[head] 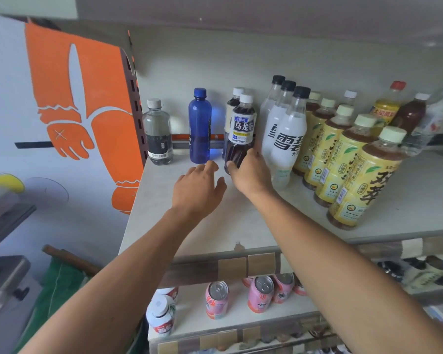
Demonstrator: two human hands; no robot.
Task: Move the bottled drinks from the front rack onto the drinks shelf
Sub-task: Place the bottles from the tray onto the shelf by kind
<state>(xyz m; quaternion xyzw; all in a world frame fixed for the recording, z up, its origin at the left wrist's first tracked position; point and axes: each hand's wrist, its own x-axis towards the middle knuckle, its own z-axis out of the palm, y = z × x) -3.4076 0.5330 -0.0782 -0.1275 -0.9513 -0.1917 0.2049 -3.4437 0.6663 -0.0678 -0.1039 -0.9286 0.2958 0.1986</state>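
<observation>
Upright, oolong bottle [241, 134] in right hand [251, 175]; shelf [241, 221]

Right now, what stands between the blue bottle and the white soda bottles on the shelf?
In the head view, two dark oolong tea bottles stand between the blue bottle and the white soda bottles; the right hand grips the front one.

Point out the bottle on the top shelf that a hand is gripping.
The front dark oolong tea bottle, white cap, Suntory label; the right hand grips its base.
</observation>
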